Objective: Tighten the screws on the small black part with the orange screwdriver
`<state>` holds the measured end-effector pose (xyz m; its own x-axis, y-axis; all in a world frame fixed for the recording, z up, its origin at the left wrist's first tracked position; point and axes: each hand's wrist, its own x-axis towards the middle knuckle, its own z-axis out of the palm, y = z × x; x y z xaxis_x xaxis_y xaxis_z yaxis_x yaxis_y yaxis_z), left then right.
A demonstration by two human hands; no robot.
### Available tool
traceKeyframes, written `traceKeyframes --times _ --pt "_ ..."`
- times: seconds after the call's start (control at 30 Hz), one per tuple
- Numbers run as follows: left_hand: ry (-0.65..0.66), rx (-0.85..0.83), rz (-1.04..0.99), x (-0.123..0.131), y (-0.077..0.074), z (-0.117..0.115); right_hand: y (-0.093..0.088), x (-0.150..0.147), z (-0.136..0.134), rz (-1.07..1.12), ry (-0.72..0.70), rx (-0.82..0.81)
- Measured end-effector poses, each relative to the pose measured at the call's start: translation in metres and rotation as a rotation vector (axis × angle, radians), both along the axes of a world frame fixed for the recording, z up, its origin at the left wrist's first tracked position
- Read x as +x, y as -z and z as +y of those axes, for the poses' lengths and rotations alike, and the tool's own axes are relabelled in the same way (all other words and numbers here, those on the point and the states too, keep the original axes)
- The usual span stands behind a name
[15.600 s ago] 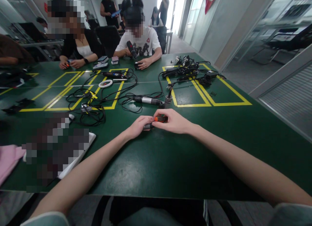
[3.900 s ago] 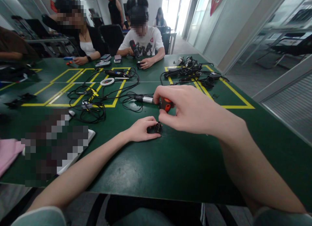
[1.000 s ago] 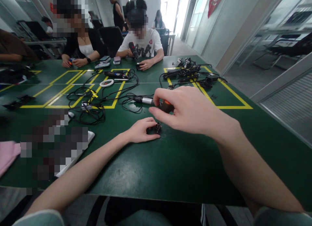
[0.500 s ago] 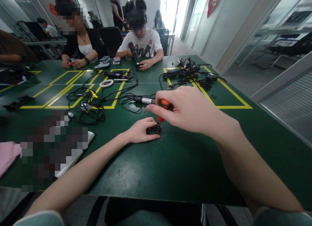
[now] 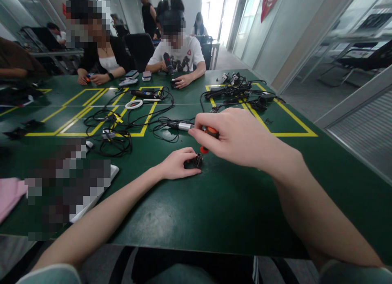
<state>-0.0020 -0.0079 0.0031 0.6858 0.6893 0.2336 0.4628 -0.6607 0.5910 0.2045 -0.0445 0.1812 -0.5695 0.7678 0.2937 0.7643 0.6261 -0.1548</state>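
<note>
My right hand (image 5: 235, 135) is closed round the orange and black handle of a screwdriver (image 5: 212, 132). The screwdriver points down and to the left, its tip at a small dark round part (image 5: 198, 160) on the green table. That part has a short metal collar on top; its exact kind is too small to tell. From the left side, my left hand (image 5: 177, 163) grips it between thumb and fingers, resting against the tabletop. Just beyond my hands lies a silver and black cylindrical tool (image 5: 183, 127) with a cable.
Black cables (image 5: 113, 139) lie coiled at the left, and a pile of black corded devices (image 5: 239, 92) at the back right. A white ring (image 5: 134, 104) sits among yellow tape lines. A white-edged, blurred-out object (image 5: 94, 194) is near my left forearm. Two people work across the table.
The screwdriver's handle has shifted slightly right and tilted more, with my right fingers turned a little. My left hand and the dark part stay in place.
</note>
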Motion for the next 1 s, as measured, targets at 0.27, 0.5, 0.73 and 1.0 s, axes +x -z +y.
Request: traceKeyframes --times 0.27,0.5,0.73,1.0 --pt "-0.013 -0.003 -0.001 -0.0001 -0.0010 -0.0007 -0.0021 -0.0015 -0.0012 -0.013 0.010 -0.010" --pt "-0.002 -0.006 -0.008 0.0001 -0.0019 -0.0007 -0.0008 0.0011 -0.0008 0.024 -0.035 -0.015" --pt "-0.011 -0.010 -0.003 -0.0002 -0.0006 -0.0006 -0.0006 -0.0019 -0.0015 -0.023 0.035 -0.010" --pt "-0.012 -0.026 -0.029 -0.0002 0.0019 -0.0002 -0.0029 -0.0008 -0.0035 0.021 -0.040 -0.066"
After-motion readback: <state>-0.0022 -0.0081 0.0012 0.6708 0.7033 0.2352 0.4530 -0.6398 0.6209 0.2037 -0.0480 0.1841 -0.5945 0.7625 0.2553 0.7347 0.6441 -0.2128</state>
